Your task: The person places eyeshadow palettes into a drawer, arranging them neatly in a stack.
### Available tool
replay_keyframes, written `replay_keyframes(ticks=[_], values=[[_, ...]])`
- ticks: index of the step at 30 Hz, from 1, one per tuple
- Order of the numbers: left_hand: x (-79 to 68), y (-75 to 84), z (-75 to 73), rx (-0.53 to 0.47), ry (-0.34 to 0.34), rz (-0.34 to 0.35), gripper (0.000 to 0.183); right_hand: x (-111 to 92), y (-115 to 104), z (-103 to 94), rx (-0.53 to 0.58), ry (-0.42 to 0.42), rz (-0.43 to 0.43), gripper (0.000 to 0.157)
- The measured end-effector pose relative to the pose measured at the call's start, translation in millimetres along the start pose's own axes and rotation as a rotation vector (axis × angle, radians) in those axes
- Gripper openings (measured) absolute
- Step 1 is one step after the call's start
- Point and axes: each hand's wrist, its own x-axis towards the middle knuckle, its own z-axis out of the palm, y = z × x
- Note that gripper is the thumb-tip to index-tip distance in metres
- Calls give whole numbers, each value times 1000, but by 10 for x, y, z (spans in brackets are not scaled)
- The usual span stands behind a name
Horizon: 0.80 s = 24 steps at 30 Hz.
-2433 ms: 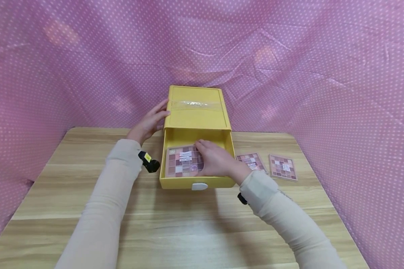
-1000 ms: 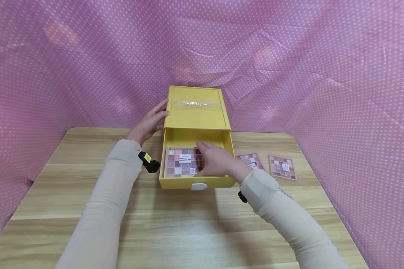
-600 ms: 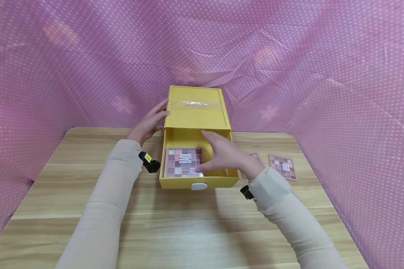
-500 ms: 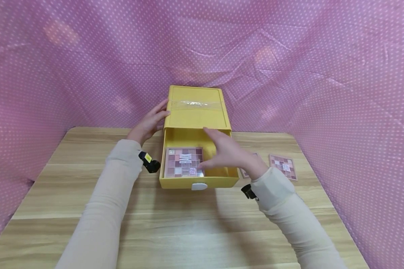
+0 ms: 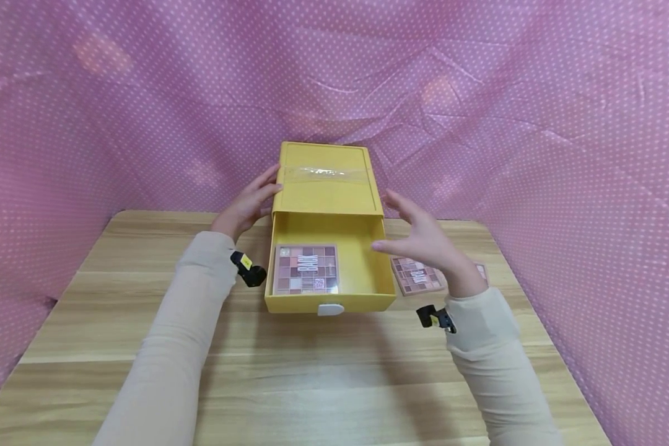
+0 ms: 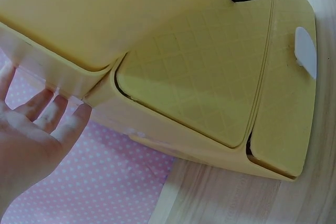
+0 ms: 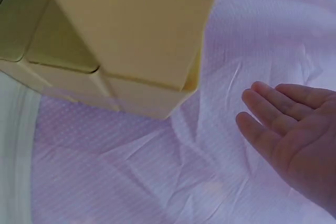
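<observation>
A yellow drawer cabinet (image 5: 327, 195) stands at the back of the table with its top drawer (image 5: 368, 302) pulled out. Inside the drawer, at its left, lies a square eyeshadow palette (image 5: 306, 271) with a checkered lid marked BACK. My left hand (image 5: 246, 203) rests its fingertips against the cabinet's left side, fingers extended; the left wrist view shows the same hand (image 6: 39, 132) at the cabinet's edge. My right hand (image 5: 424, 238) is held just right of the drawer, fingers spread and holding nothing. Below it on the table is another palette (image 5: 416, 277).
A third palette (image 5: 482, 272) is mostly hidden behind my right wrist. Lower drawers (image 6: 194, 72) show beneath the pulled-out one, one with a white handle tab (image 6: 305, 52). Clear tape (image 5: 326, 174) crosses the cabinet top. Pink dotted cloth (image 5: 201, 93) surrounds the wooden table (image 5: 306, 384).
My right hand has let go of the palette in the drawer, lifted out and moved right, past the drawer's right wall. The left hand has stayed on the cabinet.
</observation>
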Motion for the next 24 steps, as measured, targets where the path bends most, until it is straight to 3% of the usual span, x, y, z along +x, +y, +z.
replay_keyframes(ticks=[6, 12, 16, 24], values=[[-6, 7, 4, 13, 2, 1, 59, -94, 297, -13, 148, 84, 76, 84], [8, 3, 3, 9, -2, 5, 59, -142, 657, 55, 228, 196, 149, 86], [16, 0, -2, 9, -2, 4, 59, -174, 918, 130, 210, 258, 244, 89], [36, -9, -31, -2, -4, 0, 59, -211, 1338, 409, 54, 410, 382, 97]])
